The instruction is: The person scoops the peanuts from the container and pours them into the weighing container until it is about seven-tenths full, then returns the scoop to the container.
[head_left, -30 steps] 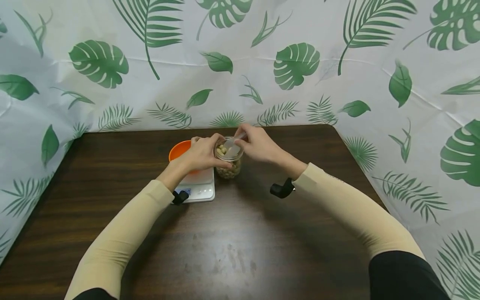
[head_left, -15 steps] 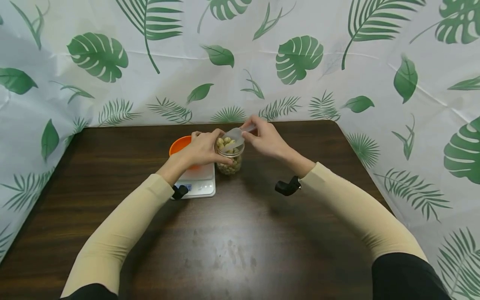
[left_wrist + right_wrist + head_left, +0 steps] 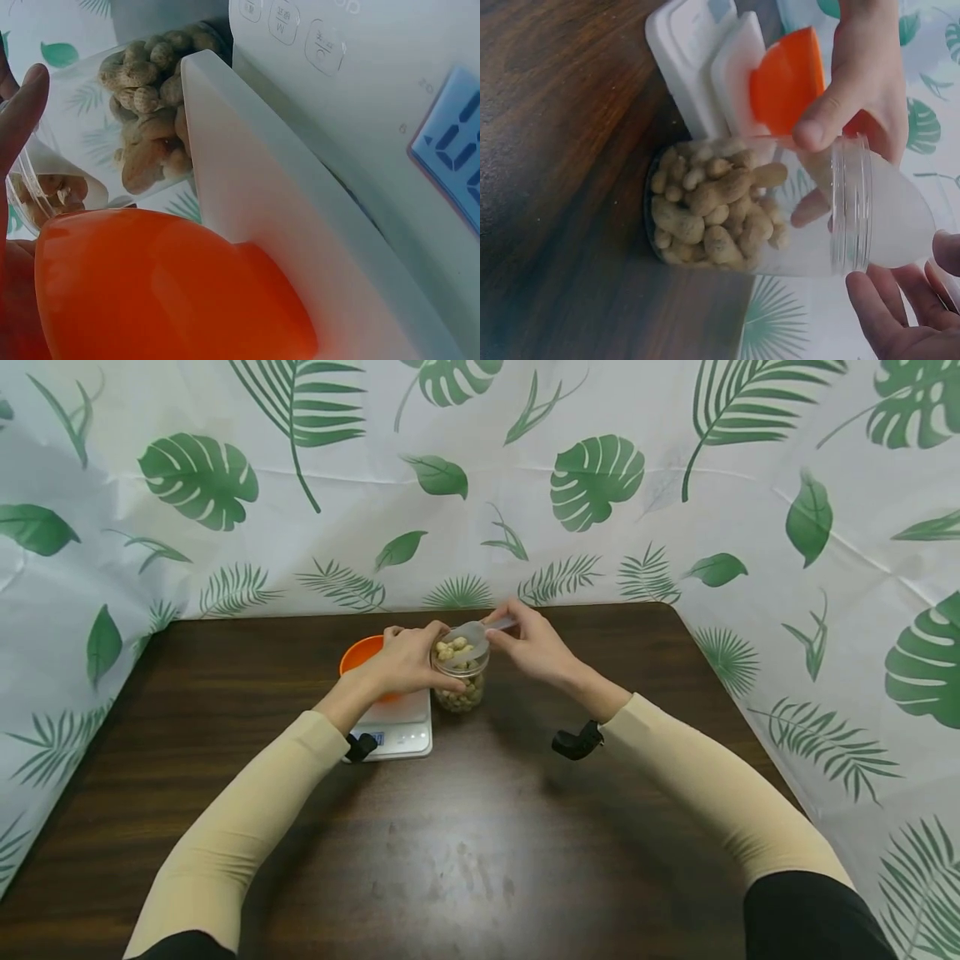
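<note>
A clear jar (image 3: 461, 697) stands to the right of the scale, part filled with peanuts in their shells (image 3: 720, 210). My left hand (image 3: 405, 662) grips it near the top, thumb at the near side and fingers behind. A translucent white spoon (image 3: 474, 631) slants across the jar's mouth, its bowl partly inside the rim. My right hand (image 3: 532, 647) pinches the spoon's handle between thumb and fingers, just right of the rim. In the left wrist view, peanuts lie at the spoon's edge behind the jar's threaded neck.
A white kitchen scale (image 3: 408, 742) with a lit display (image 3: 457, 150) sits left of the jar. On it stands an orange bowl (image 3: 360, 653), partly hidden by my left hand. The dark wooden table (image 3: 465, 852) ends at a leaf-print sheet (image 3: 480, 468) behind.
The spoon has come up from deeper in the jar to a flatter slant over its mouth. My right hand has shifted slightly right; my left hand stays on the jar.
</note>
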A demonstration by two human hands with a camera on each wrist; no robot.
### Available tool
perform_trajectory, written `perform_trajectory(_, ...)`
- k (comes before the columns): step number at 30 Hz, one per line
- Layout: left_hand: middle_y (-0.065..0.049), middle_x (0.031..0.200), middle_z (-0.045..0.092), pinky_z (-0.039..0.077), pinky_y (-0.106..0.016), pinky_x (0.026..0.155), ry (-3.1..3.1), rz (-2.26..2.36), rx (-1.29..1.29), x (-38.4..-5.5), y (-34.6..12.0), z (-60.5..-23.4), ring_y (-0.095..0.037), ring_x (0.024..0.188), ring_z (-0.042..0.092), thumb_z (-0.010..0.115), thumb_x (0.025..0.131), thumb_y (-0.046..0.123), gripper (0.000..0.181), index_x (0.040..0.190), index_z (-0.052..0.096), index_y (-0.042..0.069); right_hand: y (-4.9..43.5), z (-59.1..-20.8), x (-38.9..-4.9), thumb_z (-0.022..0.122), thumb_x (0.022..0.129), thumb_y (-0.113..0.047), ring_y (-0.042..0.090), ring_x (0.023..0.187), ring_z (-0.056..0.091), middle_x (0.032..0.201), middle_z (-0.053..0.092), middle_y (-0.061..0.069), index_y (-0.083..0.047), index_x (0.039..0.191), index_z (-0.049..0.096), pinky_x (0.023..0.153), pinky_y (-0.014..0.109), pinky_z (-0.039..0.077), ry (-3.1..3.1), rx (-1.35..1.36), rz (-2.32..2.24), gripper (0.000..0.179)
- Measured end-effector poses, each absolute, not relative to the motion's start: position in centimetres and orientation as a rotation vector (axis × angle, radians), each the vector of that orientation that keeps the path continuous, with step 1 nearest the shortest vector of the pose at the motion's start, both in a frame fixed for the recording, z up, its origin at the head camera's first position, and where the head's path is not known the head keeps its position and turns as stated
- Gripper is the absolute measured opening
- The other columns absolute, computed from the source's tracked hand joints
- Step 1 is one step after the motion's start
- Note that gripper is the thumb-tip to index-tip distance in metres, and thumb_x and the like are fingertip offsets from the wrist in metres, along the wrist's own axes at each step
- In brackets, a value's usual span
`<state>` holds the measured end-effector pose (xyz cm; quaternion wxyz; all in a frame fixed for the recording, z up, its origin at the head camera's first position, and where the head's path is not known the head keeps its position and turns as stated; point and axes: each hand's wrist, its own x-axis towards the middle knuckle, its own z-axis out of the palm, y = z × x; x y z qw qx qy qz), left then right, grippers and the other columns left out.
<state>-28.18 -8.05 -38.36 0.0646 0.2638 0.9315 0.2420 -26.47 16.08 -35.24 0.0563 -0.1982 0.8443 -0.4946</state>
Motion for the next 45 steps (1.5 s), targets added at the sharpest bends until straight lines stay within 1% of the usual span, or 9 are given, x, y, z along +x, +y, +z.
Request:
perform_trajectory(5, -0.010, 0.129, 0.065, 0.022, -0.058, 0.105, 2.810, 0.730, 0.787, -28.2, -8.1, -38.4, -0.029, 0.116, 0.060, 0.084, 0.079, 0.058, 0.094, 0.147, 0.045, 0.007, 16.2, -35.5, -26.6, 0.058, 0.106, -0.009, 0.033, 0.106, 0.068, 0.129, 0.061, 0.017, 0.002, 0.120, 0.056, 0.087, 0.038, 0.057, 2.500, -0.588, -1.593, 0.018)
perform_trajectory(10, -0.009, 0.130, 0.065, 0.022, -0.057, 0.105, 2.802, 0.732, 0.791, -28.1, -8.1, -38.5, -0.028, 0.117, 0.060, 0.083, 0.079, 0.059, 0.094, 0.147, 0.044, 0.008, 16.4, -35.8, -26.5, 0.058, 0.105, -0.006, 0.035, 0.106, 0.068, 0.130, 0.059, 0.019, 0.006, 0.118, 0.054, 0.086, 0.035, 0.057, 2.452, -0.585, -1.657, 0.018)
perform_trajectory(14, -0.010, 0.130, 0.065, 0.022, -0.058, 0.105, 2.793, 0.737, 0.800, -28.0, -8.2, -38.8, -0.028, 0.118, 0.060, 0.083, 0.080, 0.060, 0.094, 0.148, 0.043, 0.008, 16.6, -36.1, -26.3, 0.057, 0.105, -0.005, 0.037, 0.108, 0.066, 0.130, 0.057, 0.021, 0.007, 0.118, 0.052, 0.086, 0.035, 0.058, 2.407, -0.589, -1.685, 0.018)
perform_trajectory(20, -0.010, 0.130, 0.065, 0.021, -0.059, 0.106, 2.779, 0.755, 0.807, -27.9, -8.3, -39.4, -0.028, 0.118, 0.059, 0.082, 0.081, 0.058, 0.093, 0.149, 0.043, 0.008, 16.8, -36.7, -26.3, 0.057, 0.106, -0.007, 0.036, 0.111, 0.064, 0.131, 0.056, 0.020, 0.006, 0.119, 0.052, 0.085, 0.036, 0.058, 2.393, -0.615, -1.688, 0.019)
perform_trajectory(25, -0.006, 0.127, 0.066, 0.021, -0.058, 0.105, 2.773, 0.767, 0.807, -27.9, -8.3, -39.4, -0.026, 0.114, 0.059, 0.083, 0.080, 0.059, 0.091, 0.147, 0.044, 0.009, 17.2, -36.9, -26.3, 0.057, 0.106, -0.009, 0.038, 0.110, 0.064, 0.131, 0.054, 0.021, 0.007, 0.121, 0.052, 0.085, 0.039, 0.058, 2.372, -0.609, -1.734, 0.022)
perform_trajectory(29, -0.004, 0.123, 0.066, 0.021, -0.057, 0.104, 2.773, 0.773, 0.809, -27.8, -8.4, -39.3, -0.025, 0.112, 0.060, 0.083, 0.080, 0.058, 0.088, 0.144, 0.046, 0.010, 17.4, -37.1, -26.4, 0.056, 0.107, -0.009, 0.040, 0.112, 0.063, 0.131, 0.053, 0.022, 0.009, 0.122, 0.051, 0.088, 0.042, 0.057, 2.320, -0.598, -1.798, 0.024)
perform_trajectory(32, -0.004, 0.122, 0.067, 0.021, -0.058, 0.104, 2.782, 0.765, 0.816, -27.9, -8.3, -39.2, -0.024, 0.111, 0.060, 0.083, 0.080, 0.059, 0.087, 0.143, 0.046, 0.010, 17.7, -37.2, -26.4, 0.055, 0.107, -0.009, 0.040, 0.114, 0.062, 0.133, 0.052, 0.023, 0.010, 0.122, 0.050, 0.091, 0.042, 0.056, 2.279, -0.591, -1.838, 0.025)
perform_trajectory(38, -0.003, 0.120, 0.067, 0.022, -0.058, 0.104, 2.793, 0.751, 0.826, -28.0, -8.3, -39.1, -0.024, 0.110, 0.060, 0.083, 0.080, 0.059, 0.084, 0.139, 0.047, 0.012, 18.0, -37.3, -26.3, 0.054, 0.107, -0.007, 0.035, 0.115, 0.062, 0.137, 0.048, 0.024, 0.011, 0.125, 0.047, 0.094, 0.039, 0.054, 2.178, -0.534, -1.929, 0.026)
perform_trajectory(45, -0.003, 0.122, 0.066, 0.022, -0.059, 0.104, 2.805, 0.749, 0.834, -28.2, -8.4, -38.8, -0.024, 0.112, 0.060, 0.082, 0.081, 0.059, 0.083, 0.140, 0.047, 0.012, 18.2, -37.5, -26.4, 0.055, 0.107, -0.006, 0.027, 0.114, 0.064, 0.136, 0.047, 0.022, 0.008, 0.124, 0.048, 0.102, 0.051, 0.047, 2.087, -0.487, -2.030, 0.023)
